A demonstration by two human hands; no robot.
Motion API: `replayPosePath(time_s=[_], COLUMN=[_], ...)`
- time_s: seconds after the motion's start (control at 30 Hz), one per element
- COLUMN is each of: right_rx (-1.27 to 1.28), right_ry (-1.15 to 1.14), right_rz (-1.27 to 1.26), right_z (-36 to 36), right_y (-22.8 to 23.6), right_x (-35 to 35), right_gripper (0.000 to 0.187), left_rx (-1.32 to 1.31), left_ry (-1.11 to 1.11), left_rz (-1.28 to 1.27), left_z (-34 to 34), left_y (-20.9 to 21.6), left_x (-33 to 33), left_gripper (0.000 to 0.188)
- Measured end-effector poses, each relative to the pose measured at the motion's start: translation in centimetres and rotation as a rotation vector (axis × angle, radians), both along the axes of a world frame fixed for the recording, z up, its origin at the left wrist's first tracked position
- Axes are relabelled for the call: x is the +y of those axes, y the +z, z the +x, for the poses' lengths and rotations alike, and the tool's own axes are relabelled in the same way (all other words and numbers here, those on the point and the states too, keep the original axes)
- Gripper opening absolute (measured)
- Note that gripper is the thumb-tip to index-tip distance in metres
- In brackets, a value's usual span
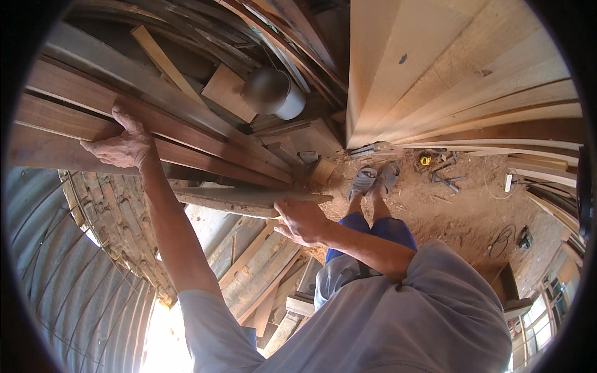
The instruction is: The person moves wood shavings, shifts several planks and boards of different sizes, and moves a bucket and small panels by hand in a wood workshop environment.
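My left hand (127,144) is raised at the left and closed around a reddish-brown wooden plank (59,117) that leans among other long planks. Its thumb lies on the plank's upper side, and the fingers reach over the lower edge. Lower down, near the middle, my right hand (303,222) grips the edge of a rough-edged wooden board (230,202). That board's tapered end extends past the hand toward my feet. Part of the right hand's grip is hidden from this angle.
Tall pale boards (448,74) stand at the upper right. A grey bucket (292,104) sits among timber at the back. On the dirt floor (448,211) lie a yellow tape measure (425,160), hand tools (448,180) and cords. Corrugated sheet (68,248) and stacked wood (249,267) lie at the left.
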State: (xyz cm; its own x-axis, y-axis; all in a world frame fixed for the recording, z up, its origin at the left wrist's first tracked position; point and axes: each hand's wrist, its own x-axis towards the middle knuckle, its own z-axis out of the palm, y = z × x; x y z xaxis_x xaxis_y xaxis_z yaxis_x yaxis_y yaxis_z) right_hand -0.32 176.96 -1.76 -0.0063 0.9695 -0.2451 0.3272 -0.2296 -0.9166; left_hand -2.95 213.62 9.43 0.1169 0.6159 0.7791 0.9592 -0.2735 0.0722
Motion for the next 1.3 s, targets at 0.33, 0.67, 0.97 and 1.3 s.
replayPosePath(time_s=[0.33,0.67,0.97,1.3], right_rx=[0.039,-0.093,-0.320,-0.491], right_ry=[0.249,-0.128,-0.214,-0.174], right_rz=[0.014,-0.013,-0.348,-0.796], right_z=[-3.3,2.3,3.3,4.9], right_y=[1.4,-4.4,-15.8,-21.7], right_x=[-0.7,4.9,-13.5,-38.8], right_gripper=[0.040,0.049,0.024,0.035], left_rx=[0.032,0.011,0.079,0.079], left_ry=[-0.026,-0.117,-0.077,-0.524], left_rz=[0.019,0.064,0.018,-0.233], left_z=[-0.2,-0.2,-0.7,-4.6], left_y=[0.4,0.2,1.5,-4.7], left_x=[0.0,0.3,-1.7,-14.3], left_gripper=[0.111,0.110,0.104,0.039])
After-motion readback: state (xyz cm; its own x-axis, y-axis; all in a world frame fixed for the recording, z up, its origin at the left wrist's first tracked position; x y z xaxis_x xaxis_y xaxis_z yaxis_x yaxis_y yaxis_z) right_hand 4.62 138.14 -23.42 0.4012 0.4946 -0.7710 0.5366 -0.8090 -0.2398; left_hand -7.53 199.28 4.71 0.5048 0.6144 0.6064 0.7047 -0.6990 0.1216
